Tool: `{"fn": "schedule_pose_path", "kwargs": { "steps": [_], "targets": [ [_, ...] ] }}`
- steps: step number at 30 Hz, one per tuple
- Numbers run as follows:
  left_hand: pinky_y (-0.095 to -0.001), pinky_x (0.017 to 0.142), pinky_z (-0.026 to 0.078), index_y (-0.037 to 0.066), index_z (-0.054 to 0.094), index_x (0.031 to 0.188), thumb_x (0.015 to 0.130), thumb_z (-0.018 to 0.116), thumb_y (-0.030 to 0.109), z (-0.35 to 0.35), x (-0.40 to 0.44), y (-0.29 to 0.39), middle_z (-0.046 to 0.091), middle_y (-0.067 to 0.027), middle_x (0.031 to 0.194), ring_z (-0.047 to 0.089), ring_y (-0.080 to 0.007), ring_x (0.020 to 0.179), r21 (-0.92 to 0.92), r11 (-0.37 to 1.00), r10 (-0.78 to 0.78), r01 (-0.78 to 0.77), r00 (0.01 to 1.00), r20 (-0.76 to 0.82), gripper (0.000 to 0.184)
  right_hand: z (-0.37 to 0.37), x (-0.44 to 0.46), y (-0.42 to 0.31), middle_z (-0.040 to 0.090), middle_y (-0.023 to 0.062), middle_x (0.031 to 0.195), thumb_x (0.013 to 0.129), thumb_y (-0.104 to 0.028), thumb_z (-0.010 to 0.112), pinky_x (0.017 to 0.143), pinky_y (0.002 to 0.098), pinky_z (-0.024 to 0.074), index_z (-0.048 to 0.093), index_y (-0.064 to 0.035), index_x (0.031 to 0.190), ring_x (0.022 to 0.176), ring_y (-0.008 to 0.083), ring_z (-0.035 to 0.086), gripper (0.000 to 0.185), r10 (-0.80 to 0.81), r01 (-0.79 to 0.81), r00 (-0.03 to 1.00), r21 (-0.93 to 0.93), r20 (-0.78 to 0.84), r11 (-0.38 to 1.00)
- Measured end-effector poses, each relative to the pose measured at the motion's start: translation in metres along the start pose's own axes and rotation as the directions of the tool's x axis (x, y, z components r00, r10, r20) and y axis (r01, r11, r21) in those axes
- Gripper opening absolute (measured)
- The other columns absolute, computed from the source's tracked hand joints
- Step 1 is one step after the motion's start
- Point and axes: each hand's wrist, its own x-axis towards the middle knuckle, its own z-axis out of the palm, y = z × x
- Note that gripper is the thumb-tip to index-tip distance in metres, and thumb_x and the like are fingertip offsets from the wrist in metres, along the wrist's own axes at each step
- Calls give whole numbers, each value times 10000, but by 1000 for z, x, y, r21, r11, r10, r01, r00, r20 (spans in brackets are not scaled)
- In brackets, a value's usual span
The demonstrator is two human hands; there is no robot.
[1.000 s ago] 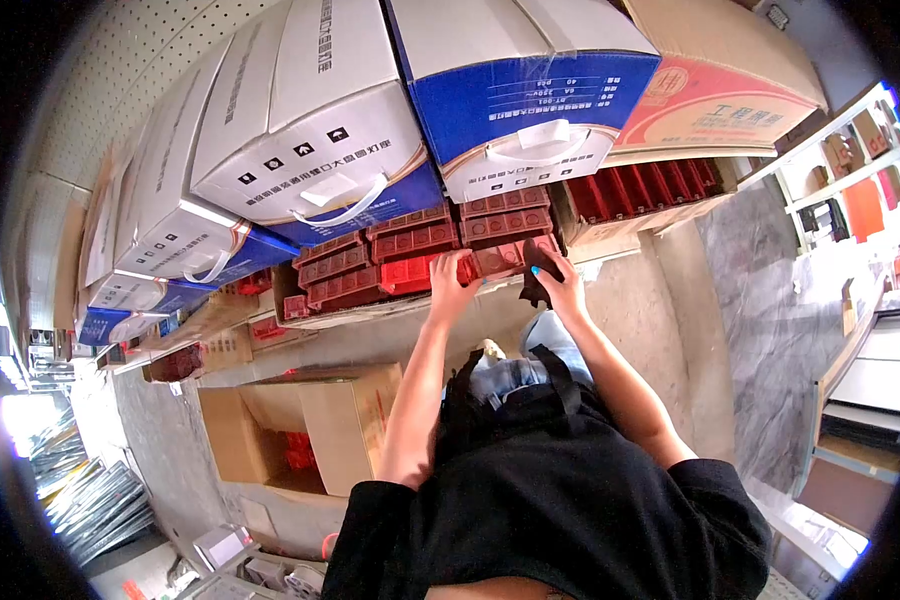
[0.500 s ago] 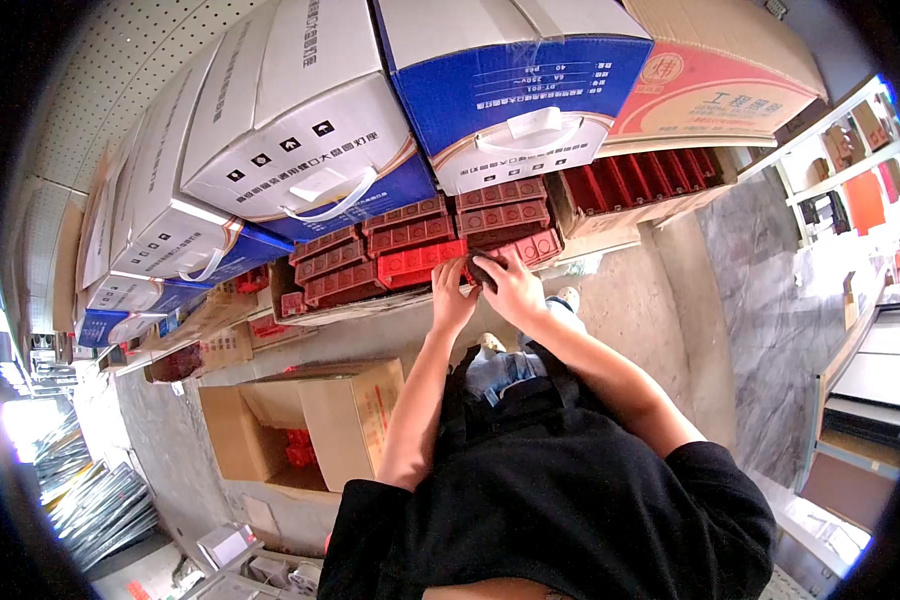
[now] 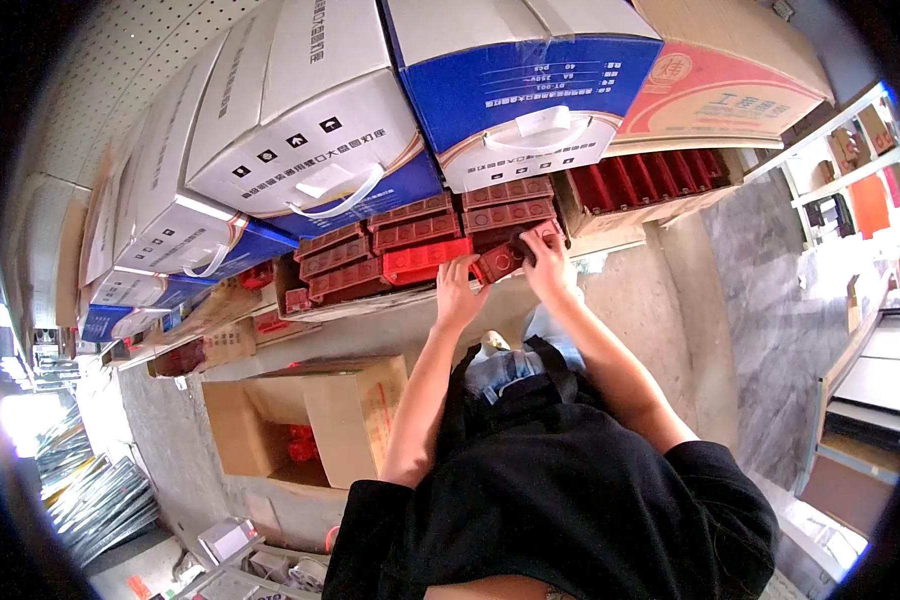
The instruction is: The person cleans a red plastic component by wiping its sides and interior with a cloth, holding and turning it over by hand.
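Observation:
Between my hands is a dark red plastic electrical box [image 3: 500,262] with round marks on its side, tilted up to the right. My left hand [image 3: 460,288] has its fingers closed at the left end of it. Closed over the right end is my right hand [image 3: 550,268], whose fingers partly hide it. Behind lie rows of similar red electrical boxes [image 3: 410,228] in an open carton [image 3: 370,306]. A brighter red row [image 3: 427,260] sits just beyond my left hand.
White and blue cartons [image 3: 300,140] with handles stand above the red boxes. At right is another carton [image 3: 660,210] of red boxes under a brown-and-pink carton [image 3: 720,95]. On the floor stands an open cardboard box [image 3: 350,415] with red pieces inside.
My hands have moved apart, the right one going rightward. The dark red box between them now shows its marked side, where before only a dark part showed under my fingers.

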Motion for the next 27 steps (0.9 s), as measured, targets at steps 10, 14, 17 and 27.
{"fn": "schedule_pose_path", "kwargs": {
  "steps": [10,14,17,27],
  "targets": [
    [-440,933,378,71,506,1193,643,747,100,-11,1,4,514,-137,1167,453,-335,1093,-2,1000,-2,2,1000,-12,601,-28,10,-39,524,125,1067,729,-172,651,760,403,526,556,-243,1187,940,310,584,473,-113,87,980,155,166,984],
    [-435,905,388,75,526,1162,601,742,86,-6,-4,-3,526,-130,1112,476,-331,1047,-13,1000,22,-23,995,-102,602,-9,6,-40,541,120,1032,699,-150,652,743,397,527,595,-208,1120,883,311,598,430,-172,147,978,198,116,969],
    [-433,907,386,81,526,1164,599,748,85,-6,-6,-4,530,-127,1113,476,-328,1048,40,999,-1,4,997,-74,607,-17,-6,-44,541,103,1022,690,-166,651,742,402,526,605,-195,1077,885,301,599,390,-196,166,962,162,191,973],
    [-426,899,392,66,530,1162,605,746,85,-4,-12,-11,540,-121,1129,482,-323,1041,40,997,-62,64,997,-51,598,-13,-2,-54,523,113,1052,705,-213,662,715,405,530,606,-211,1077,865,307,605,377,-221,188,949,156,225,970]
  ]
}}
